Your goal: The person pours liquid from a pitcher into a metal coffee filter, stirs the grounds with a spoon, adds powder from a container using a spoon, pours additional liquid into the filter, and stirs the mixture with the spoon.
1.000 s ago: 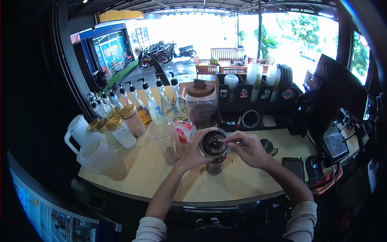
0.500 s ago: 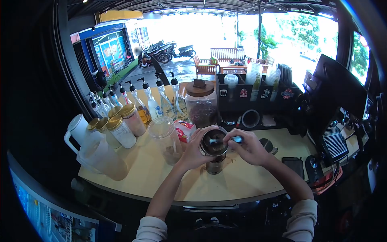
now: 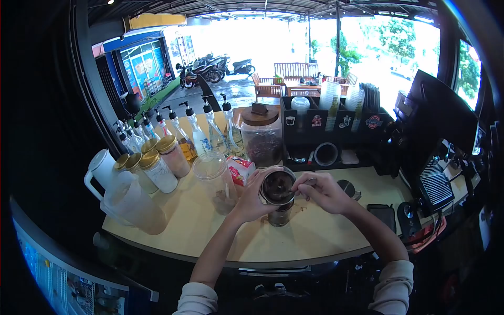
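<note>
My left hand [image 3: 253, 196] is wrapped round the side of a round, metal-rimmed cup [image 3: 264, 198] whose mouth faces me. Dark brown contents [image 3: 279, 185] show inside it; I cannot tell whether they are powder or liquid. A spoon is pinched in my right hand [image 3: 321, 192], its handle [image 3: 311, 181] poking out above the fingers and its other end down in the cup. Directly below stands a small glass jar [image 3: 281, 216] with something dark in it, partly hidden by the cup. Left of my left hand is a clear plastic jar [image 3: 215, 184] with a little brown stuff at its bottom.
A red-and-white box [image 3: 241, 170] and a wooden-lidded jar [image 3: 261, 137] stand behind my hands. Pump bottles [image 3: 199, 137], gold-lidded jars [image 3: 159, 172] and a pitcher [image 3: 131, 202] line the left. A black cup organizer [image 3: 310, 128], a dark case [image 3: 381, 216] and a monitor [image 3: 441, 110] are rightward.
The spoon has tilted and its shiny bowl no longer shows above the contents. My right hand has shifted slightly; my left hand keeps its hold on the cup.
</note>
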A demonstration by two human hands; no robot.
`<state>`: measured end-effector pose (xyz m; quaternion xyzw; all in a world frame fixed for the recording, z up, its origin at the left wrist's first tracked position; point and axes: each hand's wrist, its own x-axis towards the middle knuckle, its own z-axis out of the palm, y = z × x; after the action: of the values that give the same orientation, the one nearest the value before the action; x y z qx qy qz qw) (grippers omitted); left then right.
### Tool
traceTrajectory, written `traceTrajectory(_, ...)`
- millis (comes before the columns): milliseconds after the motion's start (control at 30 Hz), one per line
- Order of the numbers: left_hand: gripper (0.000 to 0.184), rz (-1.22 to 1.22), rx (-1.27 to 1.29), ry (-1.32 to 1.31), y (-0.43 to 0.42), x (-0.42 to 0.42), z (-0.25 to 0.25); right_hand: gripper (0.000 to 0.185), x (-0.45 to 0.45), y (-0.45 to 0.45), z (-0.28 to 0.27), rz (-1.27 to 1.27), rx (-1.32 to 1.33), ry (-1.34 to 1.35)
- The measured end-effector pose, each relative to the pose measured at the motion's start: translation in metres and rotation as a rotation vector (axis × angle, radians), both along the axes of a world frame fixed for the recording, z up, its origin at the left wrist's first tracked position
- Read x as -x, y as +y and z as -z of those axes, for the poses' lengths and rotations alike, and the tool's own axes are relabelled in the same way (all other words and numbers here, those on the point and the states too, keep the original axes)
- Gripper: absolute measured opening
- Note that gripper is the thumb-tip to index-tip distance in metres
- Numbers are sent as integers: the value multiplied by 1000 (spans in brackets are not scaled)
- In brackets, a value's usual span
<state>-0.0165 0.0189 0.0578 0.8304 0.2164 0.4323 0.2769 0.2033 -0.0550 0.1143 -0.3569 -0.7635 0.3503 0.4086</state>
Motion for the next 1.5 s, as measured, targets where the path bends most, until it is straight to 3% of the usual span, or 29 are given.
traceTrajectory(100, 79, 3, -10, 23, 0, -1, 3, 15, 1, -1, 1, 98, 58, 76)
traceTrajectory(467, 82, 27, 63, -22, 0, -10, 17, 17, -6, 2, 13, 102, 58, 68)
traceTrajectory(633, 84, -88, 19, -51, -4, -18, 21, 17, -5, 2, 8, 79, 83, 120)
traceTrajectory(833, 85, -135, -128, -168, -2, -25, 29, 16, -11, 9, 3, 45, 71, 70)
traceTrajectory(933, 83, -153, 10, -234, -2, -27, 37, 16, -10, 11, 0, 4, -17, -105)
traceTrajectory(1033, 82, -111, 37, -237, -1, -24, 38, 16, -13, 19, 3, 51, -50, -20)
traceTrajectory(1167, 82, -35, 68, -222, 4, -19, 35, 15, -13, 21, -1, 11, -121, -126)
traceTrajectory(1333, 83, -75, -49, 7, -4, -9, 12, 14, -9, 20, 1, 2, -163, -159)
traceTrajectory(1500, 84, -36, 19, -70, 0, -12, 22, 14, -8, 18, 3, 48, -167, -93)
